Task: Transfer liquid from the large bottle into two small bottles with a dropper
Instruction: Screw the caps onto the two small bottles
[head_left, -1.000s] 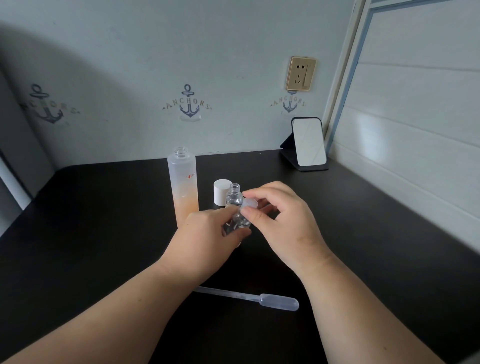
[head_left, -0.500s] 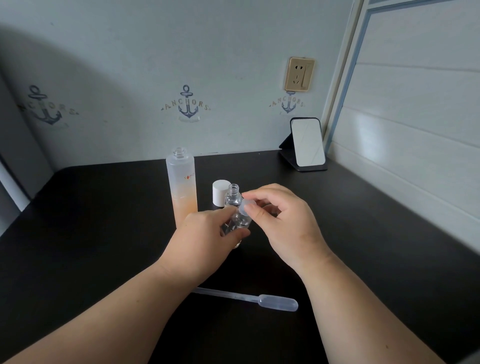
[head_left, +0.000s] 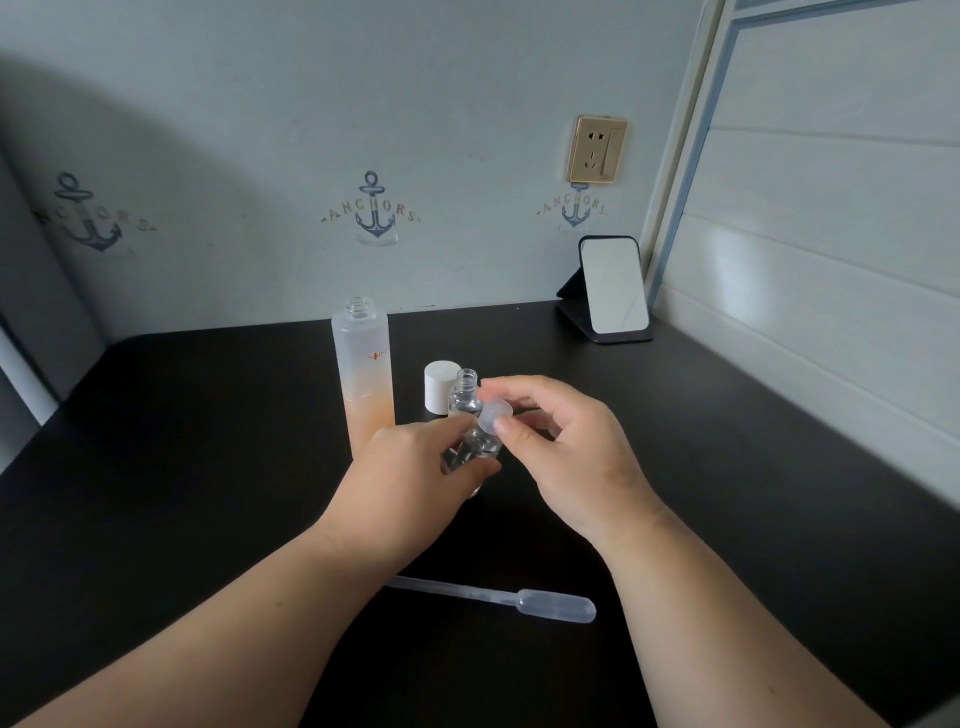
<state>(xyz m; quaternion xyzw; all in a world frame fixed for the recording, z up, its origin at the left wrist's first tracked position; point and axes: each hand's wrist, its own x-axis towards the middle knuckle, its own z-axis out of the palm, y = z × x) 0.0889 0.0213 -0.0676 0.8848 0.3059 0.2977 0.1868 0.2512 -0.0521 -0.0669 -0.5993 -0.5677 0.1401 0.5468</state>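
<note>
The large frosted bottle stands uncapped on the black table, with orange liquid in its lower part. My left hand grips a small clear bottle, tilted above the table. My right hand pinches that bottle's translucent cap at its neck. A second small clear bottle stands open just behind, next to a white cap. The plastic dropper lies on the table beneath my forearms.
A small mirror on a black stand sits at the back right corner of the table. A wall with a socket rises behind, and a white panelled wall borders the right edge.
My right hand's fingers have turned slightly on the small cap, and the held bottle sits a little lower. The other objects have not moved.
</note>
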